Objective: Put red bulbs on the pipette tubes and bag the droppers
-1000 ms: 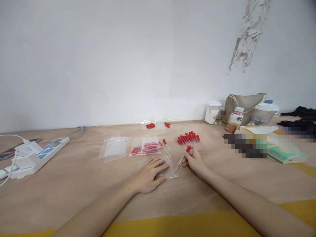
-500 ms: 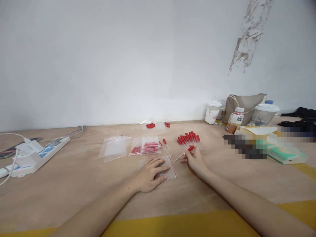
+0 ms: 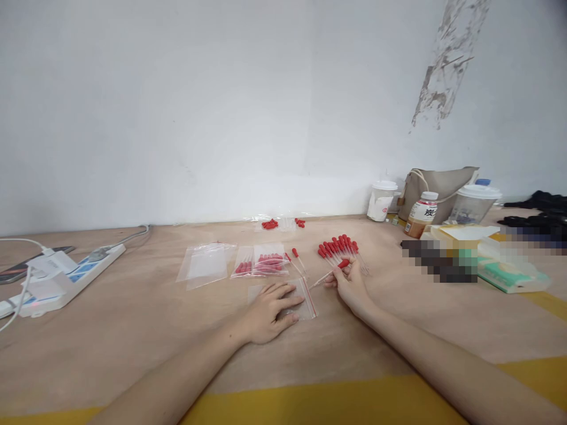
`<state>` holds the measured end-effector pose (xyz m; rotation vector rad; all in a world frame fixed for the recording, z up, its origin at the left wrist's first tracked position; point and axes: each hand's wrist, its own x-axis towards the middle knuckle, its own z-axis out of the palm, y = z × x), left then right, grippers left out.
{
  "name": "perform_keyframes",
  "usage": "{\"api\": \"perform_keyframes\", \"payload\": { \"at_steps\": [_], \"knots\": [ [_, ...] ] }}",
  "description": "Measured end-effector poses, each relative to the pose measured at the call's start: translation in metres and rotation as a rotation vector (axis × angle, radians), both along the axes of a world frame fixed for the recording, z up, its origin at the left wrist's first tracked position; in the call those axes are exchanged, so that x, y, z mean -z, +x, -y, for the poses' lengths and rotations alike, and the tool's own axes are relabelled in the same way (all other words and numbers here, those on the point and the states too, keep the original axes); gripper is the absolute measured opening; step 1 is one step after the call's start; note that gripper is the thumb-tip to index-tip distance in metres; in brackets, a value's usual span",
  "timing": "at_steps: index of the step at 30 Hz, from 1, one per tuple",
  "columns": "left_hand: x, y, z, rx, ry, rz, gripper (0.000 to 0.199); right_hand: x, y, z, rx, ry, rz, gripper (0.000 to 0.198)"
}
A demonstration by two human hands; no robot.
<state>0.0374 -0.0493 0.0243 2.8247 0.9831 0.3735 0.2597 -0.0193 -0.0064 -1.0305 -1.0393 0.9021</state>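
Note:
My left hand lies flat, fingers spread, on a clear zip bag with a red stripe along its right edge. In my right hand is a dropper with a red bulb, pinched between thumb and fingers. Its thin clear tip points left, close to the bag's striped edge. Just behind that hand, a fan of red-bulbed droppers rests on the table. Behind my left hand are filled bags of droppers, with a couple of loose droppers beside them.
Flat clear bags lie left of the filled ones. Small bags of red bulbs sit near the wall. A power strip is at far left. A cup, a bottle, a grey pouch and a tissue pack stand right.
My right hand has shifted very slightly, bringing the dropper's tip a little nearer the bag's striped edge. My left hand stays in place on the bag.

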Motion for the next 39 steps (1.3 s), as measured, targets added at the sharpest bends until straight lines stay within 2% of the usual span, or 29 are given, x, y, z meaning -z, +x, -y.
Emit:
{"api": "perform_keyframes", "payload": {
  "at_steps": [15, 20, 25, 29, 32, 35, 37, 39],
  "knots": [
    [-0.001, 0.001, 0.001, -0.001, 0.013, 0.000, 0.040, 0.004, -0.002, -0.003, -0.036, 0.011, -0.050, 0.046],
    [0.000, 0.002, 0.001, 0.001, 0.002, 0.054, 0.051, -0.001, -0.006, 0.002, -0.097, -0.046, -0.092, 0.046],
    [0.003, 0.000, 0.001, -0.008, -0.017, 0.095, 0.062, -0.007, -0.001, 0.005, -0.240, -0.190, -0.125, 0.028],
    [0.001, -0.001, 0.000, -0.016, -0.061, 0.098, 0.059, -0.013, 0.016, 0.005, -0.519, -0.287, 0.096, 0.024],
    [-0.003, -0.001, 0.001, -0.021, -0.103, 0.100, 0.050, -0.016, 0.024, 0.006, -0.652, -0.217, 0.346, 0.027],
    [-0.004, 0.001, 0.002, -0.012, -0.115, 0.101, 0.050, -0.018, 0.022, 0.008, -0.657, -0.059, 0.500, 0.027],
    [-0.004, 0.002, 0.002, 0.002, -0.112, 0.111, 0.051, -0.018, 0.017, 0.010, -0.680, 0.028, 0.476, 0.024],
    [-0.003, 0.004, 0.003, 0.015, -0.112, 0.128, 0.052, -0.018, 0.011, 0.012, -0.767, 0.037, 0.373, 0.024]
  ]
}}
